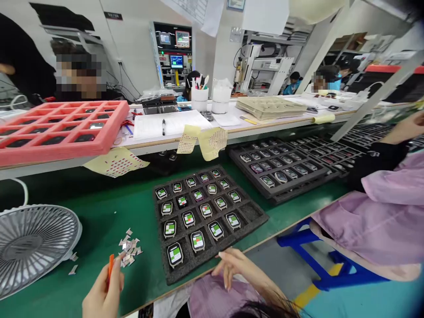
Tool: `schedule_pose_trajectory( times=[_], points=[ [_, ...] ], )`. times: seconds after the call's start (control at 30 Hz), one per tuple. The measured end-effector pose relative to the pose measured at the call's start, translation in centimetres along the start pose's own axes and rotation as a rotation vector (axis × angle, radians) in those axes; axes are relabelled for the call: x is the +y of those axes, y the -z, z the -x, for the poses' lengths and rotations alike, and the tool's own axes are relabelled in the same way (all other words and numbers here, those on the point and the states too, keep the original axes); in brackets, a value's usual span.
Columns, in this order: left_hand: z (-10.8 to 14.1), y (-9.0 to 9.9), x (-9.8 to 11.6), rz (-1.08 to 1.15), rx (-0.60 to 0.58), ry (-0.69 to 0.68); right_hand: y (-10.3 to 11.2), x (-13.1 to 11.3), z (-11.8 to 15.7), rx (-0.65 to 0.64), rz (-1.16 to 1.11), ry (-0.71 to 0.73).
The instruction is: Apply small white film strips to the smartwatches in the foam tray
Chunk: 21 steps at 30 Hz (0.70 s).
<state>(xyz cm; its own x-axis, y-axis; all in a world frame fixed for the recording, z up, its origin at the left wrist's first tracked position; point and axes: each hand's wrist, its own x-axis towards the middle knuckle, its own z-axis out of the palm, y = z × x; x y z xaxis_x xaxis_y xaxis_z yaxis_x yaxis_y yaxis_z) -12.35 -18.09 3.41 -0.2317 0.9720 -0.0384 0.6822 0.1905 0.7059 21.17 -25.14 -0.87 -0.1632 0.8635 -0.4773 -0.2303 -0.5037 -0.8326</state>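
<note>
My left hand (103, 291) is closed around a slim orange tool (111, 267) whose exact kind I cannot make out. Just beyond its fingertips lies a small pile of silvery tabbed pieces (131, 252) on the green mat. My right hand (232, 267) holds nothing, its fingers apart and loosely bent, at the near edge of a dark foam tray (212, 254). Rows of square watch faces (198, 240) with lit green, white and red screens sit in the tray's compartments. A compartment at its right corner has no watch in it.
A grey fan (36, 247) stands at the left. More watch trays (281, 165) lie to the right, beside a co-worker's pink sleeve (394, 190). A shelf above holds a red foam tray (62, 128), papers (168, 123) and a white pen cup (199, 98). A blue stool (318, 260) is at lower right.
</note>
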Motion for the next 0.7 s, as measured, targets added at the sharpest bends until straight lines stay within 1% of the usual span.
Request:
schedule_pose_trajectory(
  times=[0.03, 0.1, 0.17, 0.2, 0.23, 0.27, 0.33, 0.37, 0.4, 0.43, 0.5, 0.57, 0.6, 0.63, 0.67, 0.7],
  points=[
    [0.0, -0.1, 0.2, 0.006, -0.003, 0.01, 0.7, -0.7, 0.6, -0.081, 0.121, -0.026],
    [0.0, -0.5, 0.3, 0.018, 0.012, 0.016, 1.7, -3.4, 2.1, -0.253, 0.375, 0.015],
    [-0.1, -0.9, 0.1, 0.031, 0.032, 0.037, 2.2, -7.3, 3.4, -0.413, 0.651, 0.144],
    [-0.2, -1.0, 0.0, 0.032, 0.035, 0.061, 2.3, -9.7, 3.9, -0.443, 0.734, 0.226],
    [-0.3, -1.1, -0.2, 0.027, 0.037, 0.091, 2.3, -12.1, 4.2, -0.415, 0.8, 0.326],
    [-0.4, -1.2, -0.5, 0.015, 0.051, 0.118, 2.4, -14.5, 4.1, -0.338, 0.839, 0.439],
    [-0.5, -1.2, -1.1, -0.027, 0.119, 0.131, 2.7, -19.5, 3.1, -0.076, 0.862, 0.685],
    [-0.5, -1.2, -1.5, -0.049, 0.173, 0.109, 3.0, -22.0, 2.2, 0.026, 0.88, 0.772],
    [-0.3, -1.2, -1.9, -0.071, 0.232, 0.074, 3.4, -24.5, 0.9, 0.101, 0.907, 0.855],
    [-0.1, -1.2, -2.2, -0.094, 0.285, 0.032, 3.9, -27.1, -0.5, 0.137, 0.961, 0.895],
    [0.5, -1.3, -2.7, -0.15, 0.355, -0.027, 4.9, -31.9, -4.0, 0.258, 1.064, 1.003],
    [1.3, -1.5, -3.0, -0.235, 0.406, -0.02, 5.7, -36.0, -7.6, 0.357, 1.139, 1.061],
    [1.7, -1.8, -3.0, -0.281, 0.432, -0.008, 5.9, -37.7, -9.4, 0.396, 1.189, 1.085],
    [1.9, -2.1, -3.0, -0.323, 0.464, 0.001, 5.8, -39.1, -11.2, 0.403, 1.25, 1.106],
    [2.1, -2.5, -3.0, -0.362, 0.501, -0.001, 5.4, -40.2, -12.9, 0.395, 1.315, 1.131],
    [2.2, -2.9, -3.0, -0.394, 0.537, -0.014, 4.8, -40.9, -14.5, 0.355, 1.409, 1.151]
  ],
)
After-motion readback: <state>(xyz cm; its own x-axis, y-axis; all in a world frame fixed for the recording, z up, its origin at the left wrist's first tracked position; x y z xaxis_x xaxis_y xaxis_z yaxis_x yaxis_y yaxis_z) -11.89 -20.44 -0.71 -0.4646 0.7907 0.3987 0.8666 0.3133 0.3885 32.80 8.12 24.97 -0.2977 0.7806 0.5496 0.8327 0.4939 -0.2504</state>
